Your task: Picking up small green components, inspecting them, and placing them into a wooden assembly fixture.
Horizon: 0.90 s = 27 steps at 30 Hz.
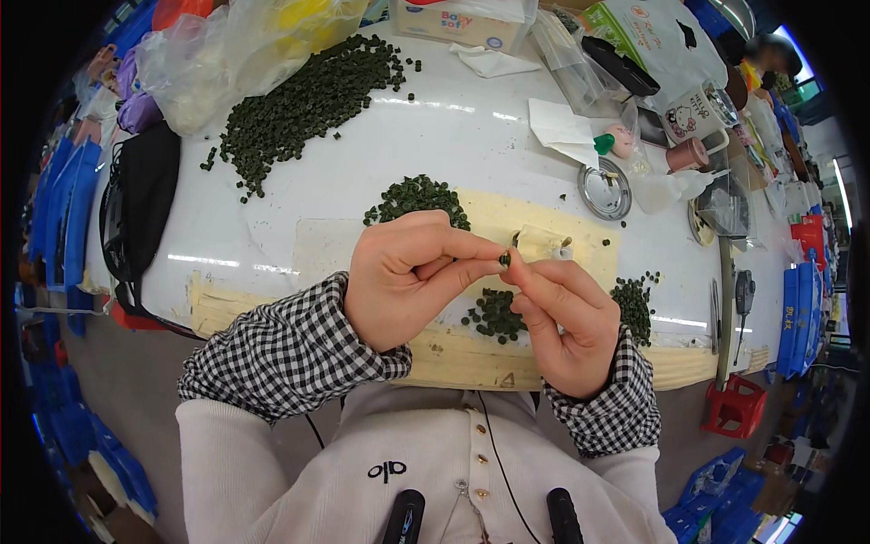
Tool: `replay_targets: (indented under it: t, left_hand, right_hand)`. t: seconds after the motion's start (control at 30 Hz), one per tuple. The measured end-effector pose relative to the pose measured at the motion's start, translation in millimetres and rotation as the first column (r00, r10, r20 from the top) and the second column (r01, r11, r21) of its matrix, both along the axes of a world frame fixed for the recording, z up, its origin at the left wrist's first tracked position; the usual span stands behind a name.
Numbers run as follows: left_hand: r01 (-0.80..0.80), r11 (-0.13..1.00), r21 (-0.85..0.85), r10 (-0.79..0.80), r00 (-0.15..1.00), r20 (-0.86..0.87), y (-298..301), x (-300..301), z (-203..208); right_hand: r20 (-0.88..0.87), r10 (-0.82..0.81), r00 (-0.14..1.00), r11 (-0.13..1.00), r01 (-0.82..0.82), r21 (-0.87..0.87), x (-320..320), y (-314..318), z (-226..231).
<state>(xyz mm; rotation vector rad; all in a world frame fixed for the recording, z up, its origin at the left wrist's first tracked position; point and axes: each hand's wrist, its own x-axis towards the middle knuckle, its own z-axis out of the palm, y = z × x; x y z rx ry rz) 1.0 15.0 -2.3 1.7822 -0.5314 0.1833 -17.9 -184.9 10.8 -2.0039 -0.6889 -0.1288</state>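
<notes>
Over the near part of the white table, my left hand (390,281) and my right hand (571,317) meet with fingertips closed in a pinch. Between them is one small dark green piece (505,259), mostly covered by the fingers. Behind my left hand lies a heap of dark green pieces (421,199). A smaller heap of small round green parts (492,317) sits just below the fingertips, and another pile of green parts (638,304) lies right of my right hand. A pale yellow block (541,243) with short upright pegs stands just behind my right fingers.
At the far left a large pile of green parts (299,118) spreads beside clear plastic bags (195,77). A black cloth bag (149,204) hangs at the left edge. Toward the right are a round metal lid (604,190), a white mug (696,116), tissue (564,129) and tweezers (714,313).
</notes>
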Motion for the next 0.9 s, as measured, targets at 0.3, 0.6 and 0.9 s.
replay_targets:
  t: [0.3, 0.6, 0.9]
  left_hand:
    - [0.006, 1.000, -0.015, -0.006, 1.000, -0.003, -0.2, -0.6, 4.4]
    - [0.001, 1.000, -0.016, -0.001, 1.000, 0.006, 0.9, -1.1, 5.0]
    - [0.007, 1.000, -0.028, -0.007, 1.000, -0.015, 0.7, -1.0, 4.0]
  right_hand:
    - [0.032, 0.001, 0.999, 1.000, -0.001, 0.005, 0.4, -1.9, -2.3]
    - [0.046, -0.006, 0.999, 1.000, 0.006, 0.016, 0.3, -1.4, -2.3]
    - [0.120, 0.001, 0.993, 1.000, 0.001, -0.014, 0.9, 1.0, -2.7]
